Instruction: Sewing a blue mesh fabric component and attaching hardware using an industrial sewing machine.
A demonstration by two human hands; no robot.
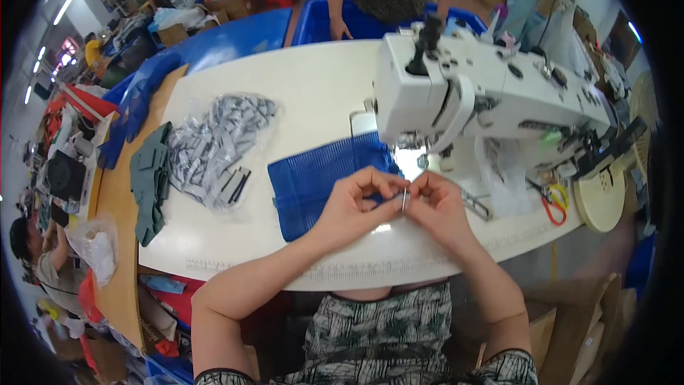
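Fingers (390, 192) pinch grey label (403, 200) — blue mesh (320, 178) beneath.

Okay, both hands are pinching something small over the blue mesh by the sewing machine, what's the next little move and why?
Probably lay the small grey strip down onto the blue mesh. Left hand and right hand both pinch it just above the mesh edge, right before the sewing machine needle area.

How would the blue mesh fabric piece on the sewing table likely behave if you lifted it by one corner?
The blue mesh fabric lies flat and thin on the white table, so it would probably droop and fold. Its open weave suggests it is light. It likely slides easily on the smooth tabletop.
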